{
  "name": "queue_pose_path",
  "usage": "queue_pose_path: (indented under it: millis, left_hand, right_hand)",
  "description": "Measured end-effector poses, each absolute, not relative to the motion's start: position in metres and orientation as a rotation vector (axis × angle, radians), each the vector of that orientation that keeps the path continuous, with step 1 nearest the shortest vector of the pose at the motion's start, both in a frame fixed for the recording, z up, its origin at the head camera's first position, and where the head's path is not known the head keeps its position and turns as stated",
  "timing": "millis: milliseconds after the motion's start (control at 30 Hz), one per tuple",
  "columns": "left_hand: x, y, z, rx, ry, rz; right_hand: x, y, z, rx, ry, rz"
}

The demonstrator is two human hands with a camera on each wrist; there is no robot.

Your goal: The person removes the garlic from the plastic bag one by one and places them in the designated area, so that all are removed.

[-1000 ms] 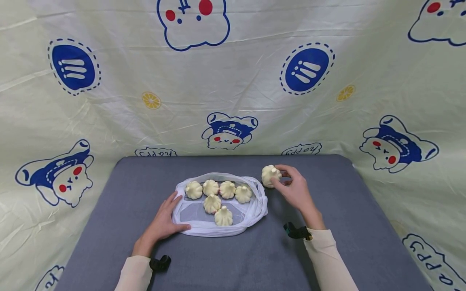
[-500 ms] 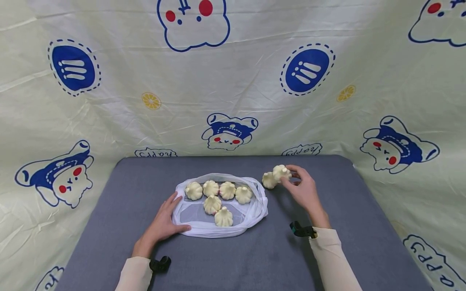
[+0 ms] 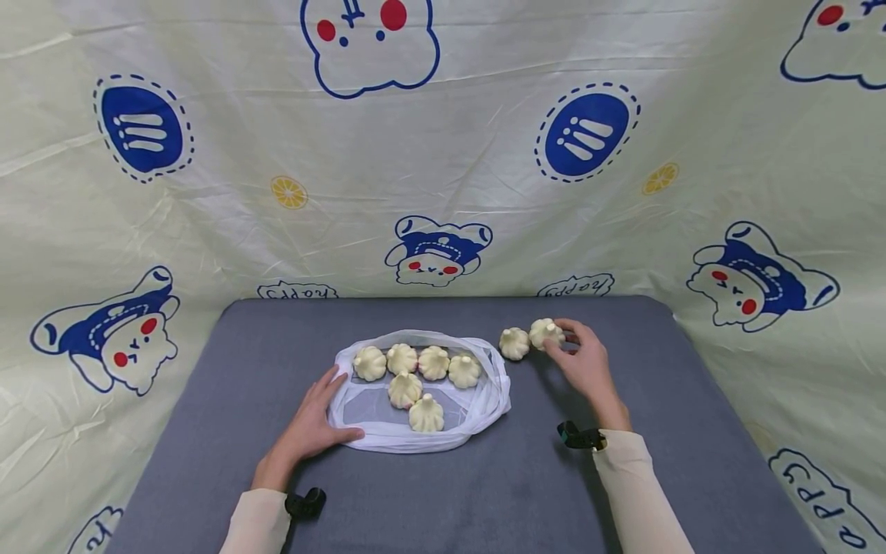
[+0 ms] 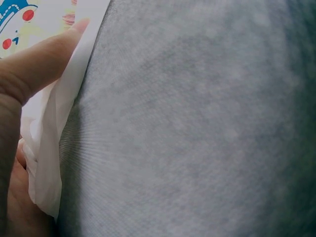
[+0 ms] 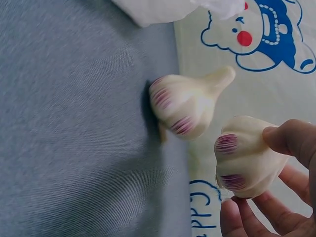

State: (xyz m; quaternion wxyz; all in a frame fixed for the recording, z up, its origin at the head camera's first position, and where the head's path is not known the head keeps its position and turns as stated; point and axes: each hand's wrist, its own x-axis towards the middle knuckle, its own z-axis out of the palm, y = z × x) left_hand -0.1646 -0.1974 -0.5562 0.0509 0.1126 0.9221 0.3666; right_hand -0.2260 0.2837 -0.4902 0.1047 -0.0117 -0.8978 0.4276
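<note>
My right hand [image 3: 584, 365] pinches a garlic bulb [image 5: 249, 155] between thumb and fingers, to the right of another garlic bulb [image 3: 514, 344] that stands on the table. In the right wrist view that standing bulb [image 5: 185, 103] shows its stem and purple streaks. My left hand [image 3: 313, 415] rests spread along the left side of a white plastic bag [image 3: 415, 444], thumb at the near rim and fingers at the far left. Several garlic bulbs [image 3: 404, 390] sit inside the bag's wide opening. The left wrist view shows the thumb [image 4: 44, 64] lying against the white plastic.
A grey cloth [image 3: 443, 508] covers the table. Behind it hangs a pale curtain [image 3: 477, 169] printed with blue cartoon figures. The bag's right side, with bunched folds [image 3: 494, 388], lies just left of the standing bulb.
My right hand has moved right with its garlic bulb and then slightly down, uncovering the standing bulb behind it. The left hand and the bag have stayed put.
</note>
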Motion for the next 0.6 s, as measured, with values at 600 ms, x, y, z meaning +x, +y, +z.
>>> queue_pose_path:
  millis: [600]
  left_hand:
    - [-0.163,-0.196,-0.555,0.331,2.783,1.116]
  right_hand:
    - [-0.230,0.297,-0.514,-0.122,-2.705,1.228]
